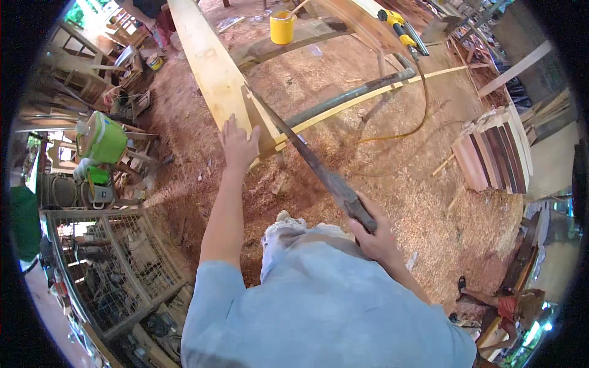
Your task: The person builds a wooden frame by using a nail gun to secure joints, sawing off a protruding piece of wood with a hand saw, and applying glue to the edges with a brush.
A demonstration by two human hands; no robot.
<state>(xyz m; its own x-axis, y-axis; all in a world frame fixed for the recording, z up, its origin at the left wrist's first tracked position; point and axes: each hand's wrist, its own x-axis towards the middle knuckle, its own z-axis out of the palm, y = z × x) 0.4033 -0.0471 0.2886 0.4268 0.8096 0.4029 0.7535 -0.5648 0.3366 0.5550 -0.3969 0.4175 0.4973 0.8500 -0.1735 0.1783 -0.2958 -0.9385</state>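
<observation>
A long pale wooden board (211,64) stretches away from me, resting across a trestle. My left hand (238,144) lies on its near end, fingers spread, pressing on the wood. My right hand (375,232) is wrapped round the dark wooden handle of what looks like a handsaw (328,175), seen nearly edge-on. Its narrow dark blade slants up and left to the board's right edge, just beyond my left hand. Whether the teeth touch the wood I cannot make out.
A dark beam (350,98) crosses beyond the blade. A yellow pot (281,28) and a yellow power tool (397,27) with a trailing hose (426,101) stand farther off. Stacked planks (491,153) are at right, a green cooler (103,138) at left. Other people are at the edges.
</observation>
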